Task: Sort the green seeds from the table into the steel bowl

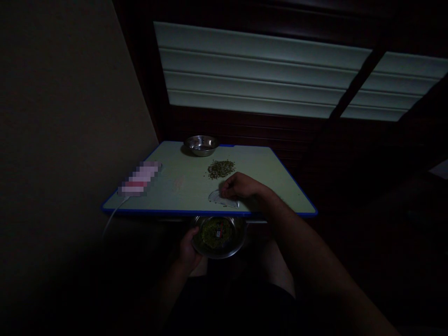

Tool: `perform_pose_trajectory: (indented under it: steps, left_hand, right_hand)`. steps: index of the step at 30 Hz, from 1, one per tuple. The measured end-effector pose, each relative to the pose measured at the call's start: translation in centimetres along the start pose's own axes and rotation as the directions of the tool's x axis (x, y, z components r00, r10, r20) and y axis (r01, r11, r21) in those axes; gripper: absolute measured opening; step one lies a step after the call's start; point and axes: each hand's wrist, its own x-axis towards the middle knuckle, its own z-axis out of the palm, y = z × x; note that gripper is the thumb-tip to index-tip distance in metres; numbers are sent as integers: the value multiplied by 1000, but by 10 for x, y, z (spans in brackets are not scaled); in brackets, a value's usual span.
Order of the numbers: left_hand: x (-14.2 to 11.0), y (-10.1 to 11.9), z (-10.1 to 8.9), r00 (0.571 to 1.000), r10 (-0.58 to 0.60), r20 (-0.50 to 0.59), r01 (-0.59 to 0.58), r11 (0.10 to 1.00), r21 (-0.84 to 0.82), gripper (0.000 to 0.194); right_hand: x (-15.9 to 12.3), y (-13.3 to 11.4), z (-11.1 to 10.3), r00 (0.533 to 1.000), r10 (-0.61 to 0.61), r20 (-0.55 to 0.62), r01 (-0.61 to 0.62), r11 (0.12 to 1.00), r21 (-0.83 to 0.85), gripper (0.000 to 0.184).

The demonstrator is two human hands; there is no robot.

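My left hand (189, 246) grips the left rim of a shiny metal bowl (224, 255) just below the table's near edge. Small greenish grains (212, 234) lie inside that bowl, along with a small patch of red and white that I cannot make out. My right hand (240, 185) is closed on the upper edge of a clear, flat, half-round piece (224, 200), its straight side toward me. A few grains lie along that side. Just beyond my right hand, a loose pile of greenish-brown grains (220, 169) is spread on the tabletop.
The pale folding-type table (182, 196) has a blue rim. A second metal bowl (201, 146) stands at its far edge. On the left lies a blurred-out phone-like object (140, 178) with a white cable (112, 215). A wall rises at left; dark slatted panels stand behind.
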Motion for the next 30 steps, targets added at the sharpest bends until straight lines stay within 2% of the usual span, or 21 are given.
perform_pose_trajectory:
  steps: [6, 18, 25, 30]
  left_hand:
    - [3, 0, -3, 1000, -10, 27, 11, 1000, -28, 17]
    - [1, 0, -2, 999, 8, 43, -7, 1000, -30, 19]
    - [4, -1, -5, 1000, 8, -4, -8, 999, -43, 18]
    - [2, 1, -5, 1000, 0, 22, 2, 997, -82, 20]
  right_hand:
    - [-4, -8, 10, 997, -30, 76, 31, 999, -13, 7]
    - [-9, -9, 13, 990, -57, 127, 59, 998, -13, 13]
    - [-4, -7, 17, 994, -92, 65, 94, 995, -20, 13]
    - [-3, -9, 19, 979, -122, 161, 131, 990, -43, 16]
